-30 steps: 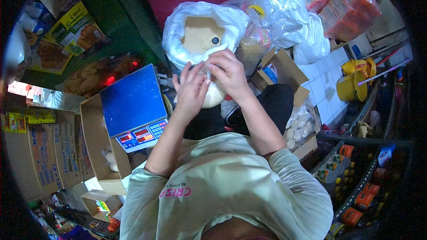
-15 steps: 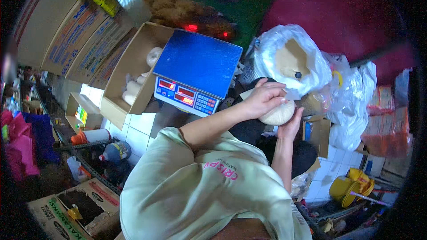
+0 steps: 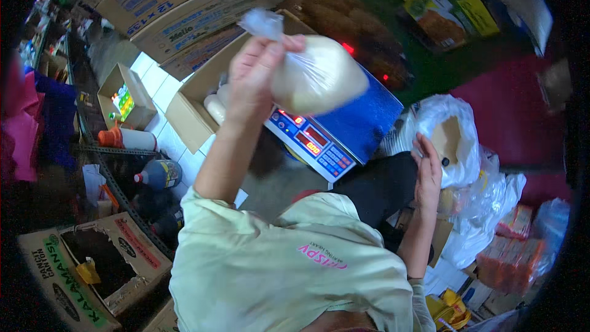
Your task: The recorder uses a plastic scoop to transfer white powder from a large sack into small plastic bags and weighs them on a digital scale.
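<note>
- The left hand (image 3: 255, 71) is closed, fingers and thumb pinched round the gathered neck of a clear plastic bag (image 3: 326, 77) filled with something pale; the loose end sticks out above the grip.
- The bag hangs tilted to the right, its body in front of the blue-topped scale (image 3: 375, 117); whether it touches the plate cannot be told.
- The right hand (image 3: 428, 175) is open and unladen, its fingers loosely extended and slightly curved, just beside a white plastic sack (image 3: 470, 141); contact with it is unclear.
- The sack's mouth is open on pale contents, with a dark round piece (image 3: 445, 162) at its edge.
- The scale's front carries a keypad and lit red digits.
- Pink lettering (image 3: 319, 257) with smaller dark print runs across the pale shirt (image 3: 270, 264).
- Large blue print covers the stacked cartons (image 3: 184, 0) at the upper left.
- A torn-open carton (image 3: 70, 276) at the lower left bears dark lettering and a green printed band.
- A yellow-and-green package (image 3: 442, 21) at the upper right shows a food picture and a label.
</note>
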`<state>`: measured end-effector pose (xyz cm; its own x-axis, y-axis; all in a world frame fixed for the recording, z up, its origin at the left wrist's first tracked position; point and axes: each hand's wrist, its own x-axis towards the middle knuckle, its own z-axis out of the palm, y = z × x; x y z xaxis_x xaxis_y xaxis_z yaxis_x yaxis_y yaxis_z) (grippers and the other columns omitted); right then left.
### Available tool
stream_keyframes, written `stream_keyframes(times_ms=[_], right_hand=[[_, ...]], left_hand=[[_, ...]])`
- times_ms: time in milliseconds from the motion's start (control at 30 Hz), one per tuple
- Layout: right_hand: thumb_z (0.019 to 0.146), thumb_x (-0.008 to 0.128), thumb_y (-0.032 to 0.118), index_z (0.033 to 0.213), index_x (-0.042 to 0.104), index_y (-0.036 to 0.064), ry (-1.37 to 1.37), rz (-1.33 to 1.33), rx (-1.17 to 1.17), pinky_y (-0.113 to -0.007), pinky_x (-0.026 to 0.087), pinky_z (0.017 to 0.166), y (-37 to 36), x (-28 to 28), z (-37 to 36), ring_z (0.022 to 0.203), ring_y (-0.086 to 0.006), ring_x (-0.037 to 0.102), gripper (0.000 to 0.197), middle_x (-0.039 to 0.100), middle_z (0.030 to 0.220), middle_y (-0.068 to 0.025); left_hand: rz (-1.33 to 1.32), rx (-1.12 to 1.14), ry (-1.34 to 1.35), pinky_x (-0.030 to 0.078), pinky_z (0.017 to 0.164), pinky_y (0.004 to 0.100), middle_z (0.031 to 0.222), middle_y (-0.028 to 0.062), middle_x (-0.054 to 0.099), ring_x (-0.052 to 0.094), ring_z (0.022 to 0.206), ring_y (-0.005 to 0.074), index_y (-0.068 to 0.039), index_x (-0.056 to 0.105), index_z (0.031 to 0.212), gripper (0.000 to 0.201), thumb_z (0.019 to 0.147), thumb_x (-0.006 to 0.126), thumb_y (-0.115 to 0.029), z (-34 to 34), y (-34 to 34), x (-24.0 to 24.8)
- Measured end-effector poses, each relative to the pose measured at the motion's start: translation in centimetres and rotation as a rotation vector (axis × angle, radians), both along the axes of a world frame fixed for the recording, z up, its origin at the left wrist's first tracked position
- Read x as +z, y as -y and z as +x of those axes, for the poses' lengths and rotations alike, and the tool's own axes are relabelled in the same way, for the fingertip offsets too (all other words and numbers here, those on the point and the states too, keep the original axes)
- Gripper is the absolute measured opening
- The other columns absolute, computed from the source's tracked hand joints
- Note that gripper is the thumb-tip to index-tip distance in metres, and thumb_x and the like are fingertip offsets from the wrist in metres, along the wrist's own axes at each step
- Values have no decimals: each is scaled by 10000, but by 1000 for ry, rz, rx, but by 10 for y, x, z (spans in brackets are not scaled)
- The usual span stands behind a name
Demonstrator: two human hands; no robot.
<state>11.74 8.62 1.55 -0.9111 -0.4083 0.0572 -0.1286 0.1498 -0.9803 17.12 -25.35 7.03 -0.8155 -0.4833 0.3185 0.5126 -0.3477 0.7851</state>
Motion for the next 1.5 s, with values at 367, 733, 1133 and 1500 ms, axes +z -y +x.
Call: stream_keyframes(times_ms=[367,733,1133,1500], right_hand=[[911,434,154,1202,448,-40,171,230,-263,-287,412,859,-84,-27,11,917,-169,553,350,554,1097,-142],[910,458,188,1184,474,-33,186,397,-372,-280,404,862,-103,-39,9,943,-165,537,352,563,1080,-131],[901,461,158,1162,484,-59,185,474,-324,-277,365,907,-102,-57,-1,1016,-177,515,340,549,1119,-124],[872,502,118,1128,513,-47,101,522,-499,-295,369,915,-143,-58,35,1035,-184,509,305,568,1094,-131]], left_hand=[[-516,501,360,396,772,226,897,33,590,514,825,85,-11,587,907,171,892,464,-129,-33,127,-131],[90,460,414,404,760,263,844,48,599,527,794,128,-21,597,859,125,857,504,-105,-140,125,-228],[553,459,647,419,659,310,819,39,567,504,742,141,-34,587,875,96,780,580,-47,-216,130,-263],[-124,110,647,441,724,296,998,84,554,519,865,168,-40,484,1171,425,767,587,-122,-173,137,-260]])
